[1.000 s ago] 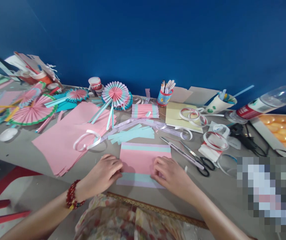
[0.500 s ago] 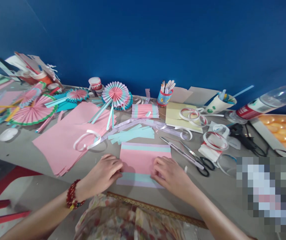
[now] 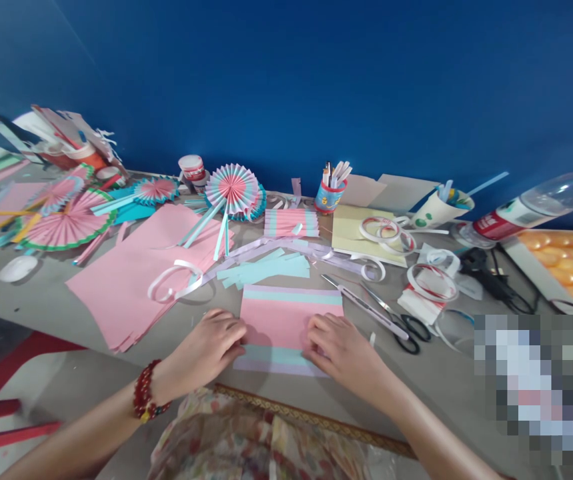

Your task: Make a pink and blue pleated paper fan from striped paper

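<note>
Flat on the grey table in front of me lies a pink paper sheet with pale blue and lilac strips along its far and near edges. My left hand is closed at the sheet's left edge, fingers curled and thumb near the fingertips. At the right edge my right hand is curled the same way, its fingertips over the paper. Pale blue paper strips lie just beyond the sheet. To its right are a utility knife and scissors.
Pink sheets are stacked at the left, a white tape loop on them. Folded paper fans and a pleated sheet lie farther back. Tape rolls, a glue gun and a tilted bottle are at right.
</note>
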Available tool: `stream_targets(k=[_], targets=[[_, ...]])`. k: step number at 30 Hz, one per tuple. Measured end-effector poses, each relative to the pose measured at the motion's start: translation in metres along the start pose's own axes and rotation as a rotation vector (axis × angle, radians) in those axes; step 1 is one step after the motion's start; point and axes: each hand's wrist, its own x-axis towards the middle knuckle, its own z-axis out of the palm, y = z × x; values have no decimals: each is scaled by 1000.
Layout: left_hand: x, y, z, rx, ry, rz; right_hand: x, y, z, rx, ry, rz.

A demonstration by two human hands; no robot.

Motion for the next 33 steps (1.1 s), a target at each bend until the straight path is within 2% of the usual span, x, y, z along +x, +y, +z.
stream_targets(k=[11,17,20,22,24,29,33], targets=[[-4,-4,2,25,19,-37,0,2,2,20,22,-12],[-4,-3,-5,63,34,-51,-1,1,-1,56,14,15],[3,10,-2,13,20,99,-1,1,-2,60,25,5],[7,19,5,-9,-22,279,-1,1,-1,54,32,0],[10,25,17,31,-64,382,0,0,0,43,34,3],[4,19,42,146,-75,424,-2,2,-1,49,33,22],[0,17,45,222,-64,418,-5,9,-4,52,58,19]])
